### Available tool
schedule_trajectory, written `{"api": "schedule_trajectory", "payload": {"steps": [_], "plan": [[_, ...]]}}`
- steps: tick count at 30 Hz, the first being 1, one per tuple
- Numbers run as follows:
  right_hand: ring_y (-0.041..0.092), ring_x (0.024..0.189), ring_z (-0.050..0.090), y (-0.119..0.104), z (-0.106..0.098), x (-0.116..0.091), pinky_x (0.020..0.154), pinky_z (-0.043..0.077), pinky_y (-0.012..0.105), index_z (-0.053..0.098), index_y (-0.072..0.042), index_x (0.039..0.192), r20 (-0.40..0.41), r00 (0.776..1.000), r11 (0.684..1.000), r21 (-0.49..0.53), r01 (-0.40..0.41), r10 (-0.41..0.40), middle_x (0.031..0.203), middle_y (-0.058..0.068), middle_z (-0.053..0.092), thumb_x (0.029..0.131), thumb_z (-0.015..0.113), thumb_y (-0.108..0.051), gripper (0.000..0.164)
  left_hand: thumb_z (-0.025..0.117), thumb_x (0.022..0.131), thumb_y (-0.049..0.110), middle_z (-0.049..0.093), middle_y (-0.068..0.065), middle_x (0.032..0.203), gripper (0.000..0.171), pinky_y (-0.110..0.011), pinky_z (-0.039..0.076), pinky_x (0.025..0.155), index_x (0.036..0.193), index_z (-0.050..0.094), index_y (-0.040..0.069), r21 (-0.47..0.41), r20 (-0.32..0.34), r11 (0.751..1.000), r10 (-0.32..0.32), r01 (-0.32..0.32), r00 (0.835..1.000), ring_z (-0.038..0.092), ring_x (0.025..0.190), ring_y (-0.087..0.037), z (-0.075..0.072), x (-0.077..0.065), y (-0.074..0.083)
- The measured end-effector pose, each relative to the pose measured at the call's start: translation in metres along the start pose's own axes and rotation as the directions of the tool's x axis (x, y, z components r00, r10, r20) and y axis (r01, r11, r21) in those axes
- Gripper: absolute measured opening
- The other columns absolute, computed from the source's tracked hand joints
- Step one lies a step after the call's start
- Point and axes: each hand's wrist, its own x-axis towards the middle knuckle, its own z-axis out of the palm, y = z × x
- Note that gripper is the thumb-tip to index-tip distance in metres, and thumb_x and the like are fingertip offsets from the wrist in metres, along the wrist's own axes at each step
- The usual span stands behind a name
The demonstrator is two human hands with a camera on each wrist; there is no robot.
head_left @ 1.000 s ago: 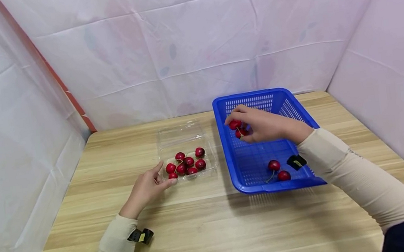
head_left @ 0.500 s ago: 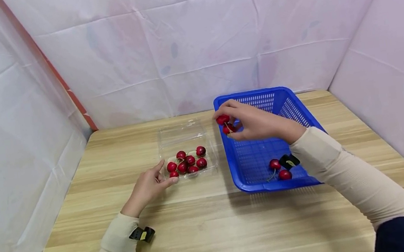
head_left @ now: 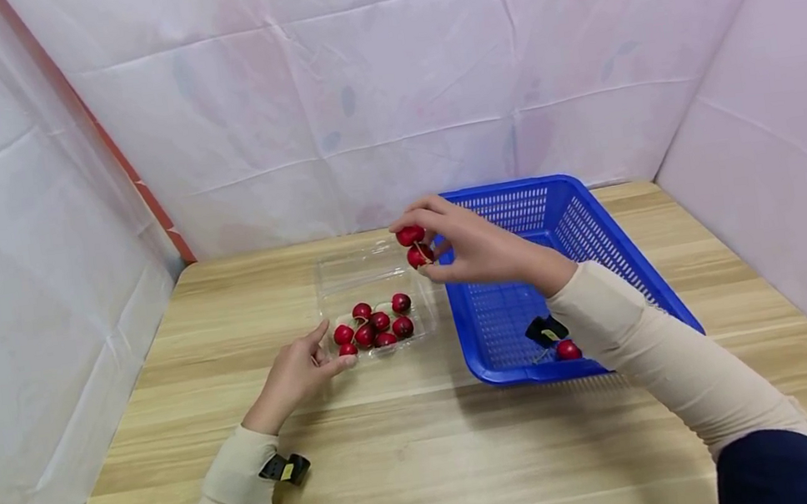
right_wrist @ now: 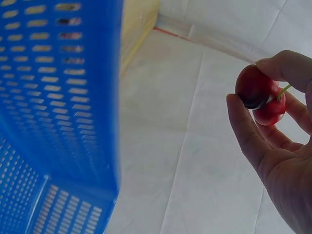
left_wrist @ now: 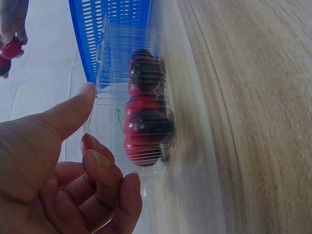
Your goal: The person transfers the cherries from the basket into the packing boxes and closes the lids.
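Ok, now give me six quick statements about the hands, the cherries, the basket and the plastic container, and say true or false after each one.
1. The right hand holds two cherries. True.
2. The left hand is at the near left corner of the clear plastic container. True.
3. The container has nothing in it. False: several red cherries lie in it.
4. A cherry lies in the blue plastic basket. True.
5. The basket stands left of the container. False: it stands to the right.
6. The held cherries rest on the basket's floor. False: they are up in the air, outside the basket.
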Motion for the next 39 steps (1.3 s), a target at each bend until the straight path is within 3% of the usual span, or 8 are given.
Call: {"api": "schedule_trajectory", "payload": {"steps": [13,27,30,33,36,39], "plan": [[0.020,0.098,0.057,-0.023,0.023,0.028,0.077,0.054,0.025,0.049,-0.008,0.136,-0.044,0.996,0.990,0.111,0.086,-0.081,0.134,0.011,0.040,0.085,0.067,-0.004,0.055,0.075,0.082,0.040,0.053,0.000,0.067,0.084,-0.029,0.038,0.056,0.145,0.037,-0.001,-0.025,-0.007,1.000,0.000,-0.001,1.000,0.041,0.056,-0.012,-0.001,0.000,-0.003],[0.020,0.092,0.060,-0.030,0.056,0.047,0.075,0.054,0.023,0.049,-0.005,0.134,-0.112,0.993,0.963,0.262,0.060,-0.032,0.129,0.011,0.044,0.083,0.068,-0.001,0.055,0.075,0.082,0.038,0.053,0.000,0.066,0.082,-0.029,0.038,0.056,0.143,0.039,-0.003,-0.018,-0.024,1.000,0.021,-0.022,0.999,0.042,0.054,-0.011,0.000,0.001,-0.004],[0.021,0.092,0.062,-0.030,0.063,0.051,0.075,0.054,0.023,0.050,-0.007,0.134,-0.088,0.995,0.952,0.306,-0.008,0.037,0.127,0.012,0.045,0.084,0.068,-0.003,0.054,0.075,0.082,0.038,0.053,0.001,0.065,0.082,-0.029,0.039,0.056,0.143,0.040,-0.004,-0.015,-0.026,1.000,0.027,-0.027,0.999,0.043,0.054,-0.011,-0.001,0.001,-0.005],[0.022,0.095,0.062,-0.026,0.070,0.054,0.077,0.053,0.023,0.049,-0.008,0.134,-0.035,0.989,0.943,0.308,-0.129,0.147,0.129,0.012,0.044,0.085,0.068,-0.005,0.053,0.075,0.082,0.037,0.053,0.001,0.065,0.082,-0.029,0.039,0.055,0.143,0.040,-0.004,-0.014,-0.026,0.999,0.030,-0.030,0.999,0.043,0.054,-0.011,-0.001,0.001,-0.005],[0.024,0.095,0.063,-0.021,0.074,0.056,0.077,0.053,0.025,0.049,-0.007,0.134,0.032,0.960,0.920,0.277,-0.277,0.279,0.127,0.013,0.048,0.085,0.068,-0.007,0.053,0.075,0.082,0.037,0.053,0.000,0.066,0.082,-0.029,0.039,0.056,0.143,0.039,-0.004,-0.019,-0.024,0.999,0.027,-0.027,0.999,0.043,0.054,-0.011,-0.001,0.001,-0.005],[0.022,0.092,0.064,-0.015,0.078,0.059,0.077,0.052,0.027,0.050,-0.005,0.132,0.108,0.907,0.870,0.255,-0.421,0.407,0.125,0.014,0.052,0.083,0.069,-0.008,0.052,0.075,0.082,0.037,0.053,0.000,0.066,0.082,-0.029,0.039,0.056,0.144,0.039,-0.003,-0.026,-0.021,0.999,0.021,-0.021,1.000,0.042,0.055,-0.012,-0.001,0.001,-0.005]]}}
